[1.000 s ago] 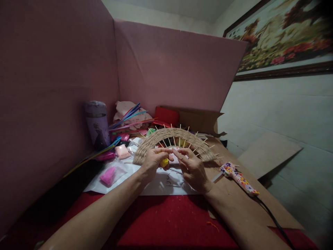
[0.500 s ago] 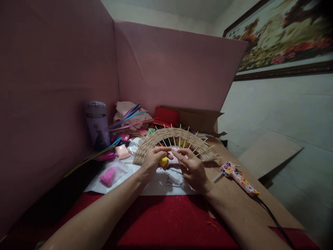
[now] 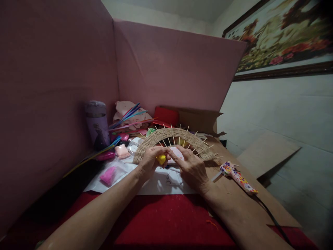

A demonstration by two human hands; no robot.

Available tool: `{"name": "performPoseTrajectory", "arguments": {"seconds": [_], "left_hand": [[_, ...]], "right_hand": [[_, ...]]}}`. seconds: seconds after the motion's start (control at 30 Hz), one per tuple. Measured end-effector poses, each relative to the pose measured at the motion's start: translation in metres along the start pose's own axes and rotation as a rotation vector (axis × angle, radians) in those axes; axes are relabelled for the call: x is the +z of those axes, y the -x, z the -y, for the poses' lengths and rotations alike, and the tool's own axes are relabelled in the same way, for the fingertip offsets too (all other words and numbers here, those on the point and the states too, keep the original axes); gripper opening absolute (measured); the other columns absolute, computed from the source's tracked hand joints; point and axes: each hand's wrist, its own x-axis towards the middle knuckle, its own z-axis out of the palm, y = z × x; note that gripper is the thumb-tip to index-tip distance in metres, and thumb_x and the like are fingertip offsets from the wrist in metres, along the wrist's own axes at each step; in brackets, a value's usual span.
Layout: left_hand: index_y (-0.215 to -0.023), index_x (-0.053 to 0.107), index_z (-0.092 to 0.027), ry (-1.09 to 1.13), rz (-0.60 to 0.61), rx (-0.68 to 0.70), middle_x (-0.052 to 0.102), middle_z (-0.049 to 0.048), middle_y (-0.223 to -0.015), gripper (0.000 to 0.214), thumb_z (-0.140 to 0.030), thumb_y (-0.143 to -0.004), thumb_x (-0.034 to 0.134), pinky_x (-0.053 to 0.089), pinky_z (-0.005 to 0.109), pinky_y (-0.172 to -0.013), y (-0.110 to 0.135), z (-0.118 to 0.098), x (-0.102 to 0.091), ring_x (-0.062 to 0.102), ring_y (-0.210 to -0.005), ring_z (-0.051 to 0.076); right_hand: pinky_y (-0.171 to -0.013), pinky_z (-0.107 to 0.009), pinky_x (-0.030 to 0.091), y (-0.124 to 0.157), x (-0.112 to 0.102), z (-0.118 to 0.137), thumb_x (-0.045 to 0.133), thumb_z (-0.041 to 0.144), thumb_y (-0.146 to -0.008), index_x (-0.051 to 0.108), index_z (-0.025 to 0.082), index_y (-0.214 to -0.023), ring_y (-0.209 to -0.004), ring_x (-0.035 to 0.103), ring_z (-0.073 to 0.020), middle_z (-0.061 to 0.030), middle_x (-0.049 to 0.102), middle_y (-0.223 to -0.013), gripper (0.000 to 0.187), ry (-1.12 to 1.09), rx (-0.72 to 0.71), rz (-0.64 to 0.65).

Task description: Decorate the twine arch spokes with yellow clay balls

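Note:
My left hand [image 3: 153, 160] is closed around a lump of yellow modelling clay [image 3: 161, 159], which bulges out between the curled fingers. My right hand [image 3: 191, 165] meets it at the fingertips, thumb and index finger pressed together; whatever small thing may be between them is hidden. Just behind both hands stands a half-round woven twine arch [image 3: 170, 133] with thin wooden sticks poking out of its outer and inner edges. A pale spotted piece [image 3: 177, 154] shows partly between my hands, under the arch.
A floral hot glue gun [image 3: 238, 176] lies on cardboard [image 3: 249, 205] at the right. To the left are a purple tumbler [image 3: 97, 126], bagged pink clay [image 3: 108, 175], a peach clay packet [image 3: 122, 151] and pipe cleaners [image 3: 130, 116]. White paper [image 3: 156, 185] covers part of the red cloth [image 3: 161, 222].
My right hand has shifted slightly, its index finger now lower against the left fingertips. The yellow clay has moved a little left and shows more.

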Motion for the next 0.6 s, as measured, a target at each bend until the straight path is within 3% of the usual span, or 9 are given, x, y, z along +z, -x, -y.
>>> {"name": "performPoseTrajectory", "arguments": {"seconds": [0.13, 0.37, 0.6], "left_hand": [[-0.068, 0.062, -0.012, -0.001, -0.014, -0.021, 0.058, 0.0010, -0.055, 0.020, -0.031, -0.069, 0.062, 0.034, 0.022, -0.040, -0.0006, -0.0012, -0.0010, 0.049, -0.042, 0.009], [-0.077, 0.067, -0.010, 0.029, -0.032, -0.016, 0.061, 0.0015, -0.060, 0.018, -0.018, -0.063, 0.060, 0.036, 0.022, -0.042, -0.0009, -0.0022, -0.0006, 0.050, -0.043, 0.008], [-0.068, 0.065, -0.010, 0.007, -0.046, 0.011, 0.059, 0.0014, -0.054, 0.016, -0.026, -0.067, 0.065, 0.034, 0.022, -0.040, -0.0010, -0.0011, -0.0003, 0.049, -0.041, 0.009]], "right_hand": [[-0.076, -0.044, 0.052, -0.0001, -0.0011, 0.0015, 0.046, 0.007, -0.082, 0.029, 0.034, -0.143, -0.105, 0.052, -0.0291, -0.0126, 0.051, -0.128, 0.068, 0.010, 0.001, -0.001], [-0.068, -0.039, 0.053, 0.0014, 0.0021, 0.0022, 0.050, 0.008, -0.080, 0.027, 0.036, -0.143, -0.099, 0.053, -0.0284, -0.0112, 0.053, -0.126, 0.073, 0.022, 0.050, -0.023], [-0.076, -0.042, 0.052, 0.0015, 0.0018, 0.0030, 0.052, 0.009, -0.081, 0.029, 0.037, -0.142, -0.104, 0.052, -0.0290, -0.0099, 0.051, -0.129, 0.072, -0.021, 0.048, -0.011]]}}
